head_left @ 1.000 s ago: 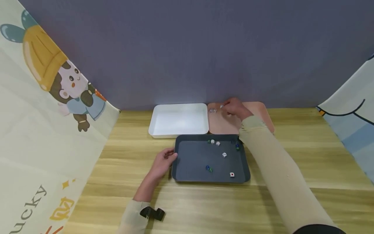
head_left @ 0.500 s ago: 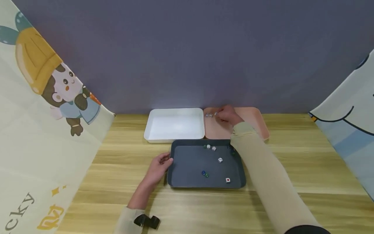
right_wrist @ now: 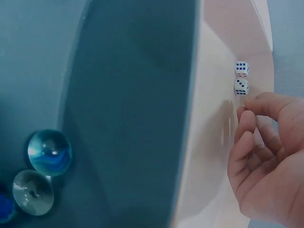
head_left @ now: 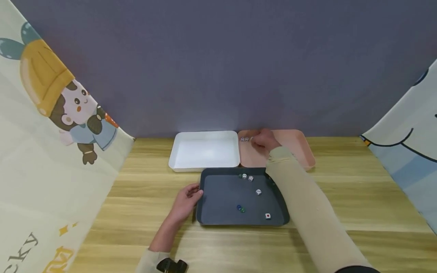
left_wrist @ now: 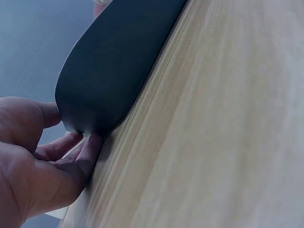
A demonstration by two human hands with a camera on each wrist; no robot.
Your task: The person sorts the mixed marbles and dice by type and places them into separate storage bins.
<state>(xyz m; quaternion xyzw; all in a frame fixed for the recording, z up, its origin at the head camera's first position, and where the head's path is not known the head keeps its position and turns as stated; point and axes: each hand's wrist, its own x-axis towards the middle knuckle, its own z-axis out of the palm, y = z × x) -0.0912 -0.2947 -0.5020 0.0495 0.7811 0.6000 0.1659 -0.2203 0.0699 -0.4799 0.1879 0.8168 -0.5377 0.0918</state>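
In the pink rectangular tray (head_left: 293, 148), the right hand (head_left: 265, 139) pinches a white cubic die (head_left: 252, 138)

Near the back left corner of that tray, the fingertips of the right hand close together on the die, most of which they hide; just beside it sit two small white dice with blue pips (right_wrist: 242, 69), lined up side by side, the farther showing six and the nearer three on top; to the left of the pink tray stands a white rectangular tray (head_left: 205, 149), the two edge to edge.

In front of both, on the pale wood-grain surface (head_left: 136, 178), lies a dark grey rectangular tray with rounded corners (head_left: 218, 193); the left hand (head_left: 185, 201) grips its left edge, thumb at the rim and fingers bent against the lower side; inside it are four more white dice (head_left: 258, 192), two near the back wall, one right of the middle and one, a red dot uppermost, toward the front right; a blue glass marble (head_left: 239, 207) and a green glass marble (head_left: 242, 209) sit together toward the front; in the right wrist view, a clear glass marble with a blue swirl (right_wrist: 50, 152) lies among others.
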